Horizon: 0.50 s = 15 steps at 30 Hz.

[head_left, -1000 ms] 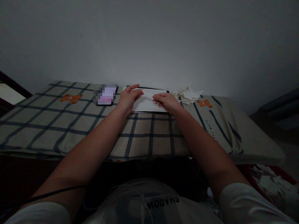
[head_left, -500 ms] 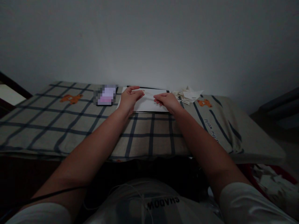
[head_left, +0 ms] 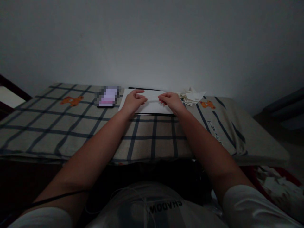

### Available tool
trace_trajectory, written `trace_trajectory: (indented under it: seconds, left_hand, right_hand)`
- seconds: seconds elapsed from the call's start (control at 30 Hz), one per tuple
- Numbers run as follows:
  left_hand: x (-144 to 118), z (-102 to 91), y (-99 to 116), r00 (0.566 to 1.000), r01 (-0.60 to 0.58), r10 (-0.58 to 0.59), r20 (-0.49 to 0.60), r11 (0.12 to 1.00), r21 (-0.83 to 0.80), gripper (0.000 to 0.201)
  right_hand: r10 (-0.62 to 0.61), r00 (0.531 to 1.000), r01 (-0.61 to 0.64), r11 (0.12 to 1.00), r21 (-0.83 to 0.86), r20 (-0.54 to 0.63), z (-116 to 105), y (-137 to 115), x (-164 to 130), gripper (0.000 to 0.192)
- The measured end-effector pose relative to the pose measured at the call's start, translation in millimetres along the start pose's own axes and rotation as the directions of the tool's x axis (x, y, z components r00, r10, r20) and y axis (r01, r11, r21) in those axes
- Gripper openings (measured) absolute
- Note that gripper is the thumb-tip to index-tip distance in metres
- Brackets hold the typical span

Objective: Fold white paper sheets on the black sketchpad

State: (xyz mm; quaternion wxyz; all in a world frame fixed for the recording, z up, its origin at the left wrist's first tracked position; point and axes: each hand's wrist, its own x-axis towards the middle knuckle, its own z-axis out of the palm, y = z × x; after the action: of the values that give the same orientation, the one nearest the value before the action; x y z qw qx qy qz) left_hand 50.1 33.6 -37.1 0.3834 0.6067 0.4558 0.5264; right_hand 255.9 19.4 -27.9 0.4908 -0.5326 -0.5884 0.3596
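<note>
A white sheet of paper point(head_left: 152, 107) lies on a dark flat board point(head_left: 142, 89) at the far side of a checked cloth surface, close to the wall. My left hand point(head_left: 133, 101) rests on the paper's left part, fingers curled and pinching its folded upper edge. My right hand point(head_left: 171, 102) grips the same fold from the right. The fingertips of both hands point toward each other, a short gap apart, with a thin crease of paper running between them.
A phone with a lit screen point(head_left: 108, 97) lies left of the paper. A heap of folded white paper pieces point(head_left: 192, 96) sits to the right. The checked cloth point(head_left: 71, 123) with orange bear prints covers the surface. More paper scraps point(head_left: 275, 186) lie low at the right.
Both hands have drawn slightly closer together along the paper, and the raised flap has been pressed down flatter. The dark board's right edge is now covered.
</note>
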Motion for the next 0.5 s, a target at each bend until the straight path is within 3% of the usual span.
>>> trace_trajectory:
  seconds: [0.1,0.27,0.37,0.5]
  left_hand:
    - [-2.6,-4.6,5.7,0.976,-0.218,0.210,0.059,0.944,0.248,0.047]
    - [-6.2,-8.0,8.9,0.885,-0.465,0.383,0.264,0.764,0.448,0.023]
    - [-5.2,-8.3,4.2,0.866,-0.500,0.404,0.295,0.725,0.474,0.021]
    - [-4.7,-8.1,1.5,0.906,-0.419,0.326,0.271,0.786,0.454,0.019]
  right_hand:
    - [-0.072,0.997,0.076,0.992,-0.104,0.042,-1.0,-4.0,-1.5,0.009]
    - [-0.190,0.979,0.203,0.950,-0.239,0.078,-0.9,-13.2,-7.5,0.010]
    - [-0.218,0.972,0.233,0.933,-0.274,0.085,-0.4,-17.0,-10.8,0.009]
    - [-0.271,0.959,0.283,0.911,-0.298,0.083,1.6,-16.3,-11.1,0.008]
